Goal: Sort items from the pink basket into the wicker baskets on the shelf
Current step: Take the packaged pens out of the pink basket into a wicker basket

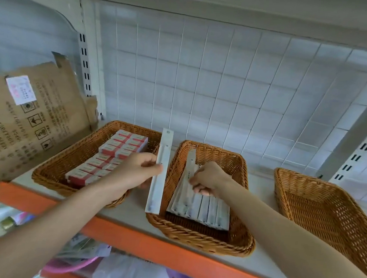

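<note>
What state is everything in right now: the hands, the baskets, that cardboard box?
Left hand: grips a long white pack, held on end between two baskets.
Right hand: fingers curled on the white packs in the middle basket.
Left basket: holds rows of red boxes.
Middle basket: partly filled.
Right basket: empty.
Cardboard box: flap open.

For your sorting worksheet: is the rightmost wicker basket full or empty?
Empty, as far as visible: the right basket shows only bare weave inside.
</note>
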Available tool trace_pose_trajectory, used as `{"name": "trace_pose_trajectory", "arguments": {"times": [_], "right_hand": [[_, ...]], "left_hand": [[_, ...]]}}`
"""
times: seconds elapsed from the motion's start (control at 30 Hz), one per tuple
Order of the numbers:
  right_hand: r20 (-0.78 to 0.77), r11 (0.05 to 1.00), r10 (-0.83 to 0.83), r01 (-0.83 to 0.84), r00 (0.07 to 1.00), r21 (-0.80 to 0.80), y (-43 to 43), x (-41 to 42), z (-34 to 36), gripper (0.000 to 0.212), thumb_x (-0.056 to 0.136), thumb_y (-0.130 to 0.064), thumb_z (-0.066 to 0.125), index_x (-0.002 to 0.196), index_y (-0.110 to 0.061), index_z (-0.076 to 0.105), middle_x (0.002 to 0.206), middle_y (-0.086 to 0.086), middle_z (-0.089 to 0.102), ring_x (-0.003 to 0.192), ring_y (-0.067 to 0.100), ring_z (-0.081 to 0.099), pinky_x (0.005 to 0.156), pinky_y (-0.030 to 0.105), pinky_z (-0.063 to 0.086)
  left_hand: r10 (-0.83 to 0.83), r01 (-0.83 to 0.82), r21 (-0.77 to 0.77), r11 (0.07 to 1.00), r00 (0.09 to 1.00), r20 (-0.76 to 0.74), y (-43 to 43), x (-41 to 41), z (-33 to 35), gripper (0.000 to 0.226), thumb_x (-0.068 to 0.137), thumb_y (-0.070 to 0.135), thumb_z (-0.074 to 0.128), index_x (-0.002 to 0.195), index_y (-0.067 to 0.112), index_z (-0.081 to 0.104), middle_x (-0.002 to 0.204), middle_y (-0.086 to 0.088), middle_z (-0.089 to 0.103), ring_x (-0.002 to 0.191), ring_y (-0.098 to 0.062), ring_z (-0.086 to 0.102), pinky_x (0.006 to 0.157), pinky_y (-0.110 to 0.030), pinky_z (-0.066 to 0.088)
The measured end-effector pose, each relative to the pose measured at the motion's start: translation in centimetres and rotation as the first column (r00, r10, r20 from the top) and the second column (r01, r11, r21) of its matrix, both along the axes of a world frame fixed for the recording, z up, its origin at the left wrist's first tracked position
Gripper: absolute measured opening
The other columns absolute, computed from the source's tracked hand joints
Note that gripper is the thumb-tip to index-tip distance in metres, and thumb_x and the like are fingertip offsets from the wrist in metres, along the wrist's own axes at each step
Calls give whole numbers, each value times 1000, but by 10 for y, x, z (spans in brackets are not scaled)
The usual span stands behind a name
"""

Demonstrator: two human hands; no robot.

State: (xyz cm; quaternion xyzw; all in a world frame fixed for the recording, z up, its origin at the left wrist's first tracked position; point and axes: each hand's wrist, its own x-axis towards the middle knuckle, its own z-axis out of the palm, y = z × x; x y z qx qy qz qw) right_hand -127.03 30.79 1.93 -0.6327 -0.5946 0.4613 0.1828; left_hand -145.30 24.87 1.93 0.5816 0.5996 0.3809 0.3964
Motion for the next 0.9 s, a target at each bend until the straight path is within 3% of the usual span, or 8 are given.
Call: {"name": "trace_pose_trajectory", "arguments": {"times": [0.07,0.13,0.27,0.53,0.6,0.73,0.9], "right_hand": [[-27,1000,-11,10,1000,-20,1,-6,-4,30,81,12,56,57,-3,45,40,8,48,36,12,47,35,17,36],[-32,999,-26,25,999,-26,2,-12,-8,33,81,12,56,55,-5,44,37,6,46,39,13,49,34,17,38],[4,999,-35,35,999,-14,2,-21,-15,31,83,11,54,61,-7,43,54,11,47,34,12,47,35,17,41],[46,999,-45,45,998,9,3,-26,-20,38,84,12,46,59,-14,37,58,12,41,46,17,39,45,23,31],[77,1000,-17,15,997,23,2,-26,-21,41,84,12,44,55,-15,33,58,10,39,44,17,38,46,23,29],[65,997,-26,22,998,68,-3,-23,-19,28,84,4,55,62,-11,47,61,6,54,30,4,50,42,16,47],[100,993,3,-15,995,113,-8,-23,-16,29,86,4,53,61,-10,47,58,6,53,30,5,50,41,15,46]], "left_hand": [[-6,6,6,1000,1000,9,-1,-1,1,16,94,17,54,100,7,64,104,-23,64,98,-34,61,74,-38,50],[-16,16,7,1000,999,32,-1,-2,2,14,94,17,53,99,10,65,101,-19,66,99,-32,62,79,-43,52],[-26,26,10,1000,999,40,-4,-5,3,12,94,16,54,97,14,65,96,-12,68,97,-30,63,86,-48,51],[-42,40,23,999,997,70,-3,-8,2,13,94,13,52,97,19,63,92,-5,68,88,-19,63,76,-35,52],[-44,43,19,999,996,71,-2,-8,2,13,94,12,52,96,18,63,92,-5,67,90,-20,64,81,-39,53],[-44,44,14,999,996,72,-1,-8,2,12,94,13,53,95,17,64,93,-7,68,95,-26,64,86,-46,52],[-54,53,12,999,996,75,-1,-4,0,11,94,13,54,95,16,64,97,-14,68,98,-34,63,85,-46,52]]}}
